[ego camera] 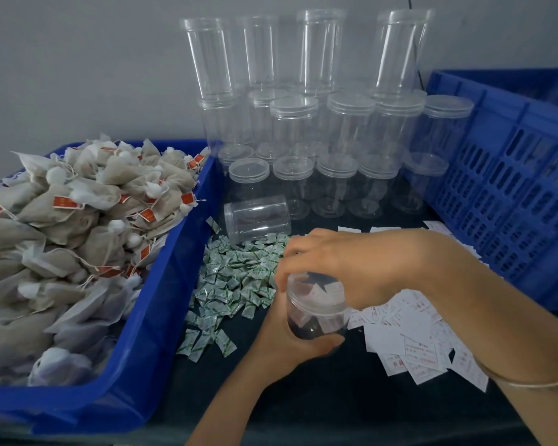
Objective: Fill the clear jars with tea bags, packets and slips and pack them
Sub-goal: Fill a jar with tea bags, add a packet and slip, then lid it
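My left hand (284,342) grips a clear jar (316,313) from below, near the table's middle. My right hand (339,265) is curled over the jar's top around its lid. A white slip shows inside the jar. Tea bags (78,226) with red tags are heaped in a blue bin (161,317) at the left. Small green-and-white packets (236,278) lie scattered between the bin and the jar. White printed slips (413,342) are spread under my right forearm.
Several empty lidded clear jars (335,175) stand stacked at the back against the wall, and one jar (256,217) lies on its side. A blue slotted crate (509,188) stands at the right. The tabletop is dark.
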Demonstrator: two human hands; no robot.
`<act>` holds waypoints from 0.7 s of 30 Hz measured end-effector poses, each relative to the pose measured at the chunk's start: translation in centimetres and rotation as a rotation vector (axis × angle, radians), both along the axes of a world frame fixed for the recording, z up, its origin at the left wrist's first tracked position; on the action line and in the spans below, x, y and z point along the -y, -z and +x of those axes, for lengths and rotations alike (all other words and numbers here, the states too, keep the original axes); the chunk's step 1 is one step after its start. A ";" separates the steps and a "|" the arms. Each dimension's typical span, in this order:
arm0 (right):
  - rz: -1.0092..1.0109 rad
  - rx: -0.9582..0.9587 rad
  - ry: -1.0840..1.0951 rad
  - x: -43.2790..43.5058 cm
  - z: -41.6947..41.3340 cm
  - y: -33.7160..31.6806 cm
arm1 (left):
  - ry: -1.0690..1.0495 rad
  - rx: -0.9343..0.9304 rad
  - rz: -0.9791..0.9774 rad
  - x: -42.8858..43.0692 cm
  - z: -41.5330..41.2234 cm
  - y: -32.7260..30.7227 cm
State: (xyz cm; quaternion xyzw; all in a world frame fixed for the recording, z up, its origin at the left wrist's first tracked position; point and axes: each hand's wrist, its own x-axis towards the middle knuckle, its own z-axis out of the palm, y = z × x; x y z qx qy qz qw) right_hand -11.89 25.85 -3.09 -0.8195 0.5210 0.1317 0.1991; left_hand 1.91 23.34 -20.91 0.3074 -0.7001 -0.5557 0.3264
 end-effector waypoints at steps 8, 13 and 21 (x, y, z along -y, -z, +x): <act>-0.128 0.302 -0.017 1.8 -2.3 0.2 | 0.038 0.053 0.007 0.5 0.4 -0.1; -0.291 0.694 0.365 2.3 -8.3 -1.6 | 0.002 0.057 -0.026 0.2 0.4 0.2; -0.412 0.644 1.001 7.7 -9.3 10.4 | 0.004 0.058 -0.024 0.2 0.4 0.0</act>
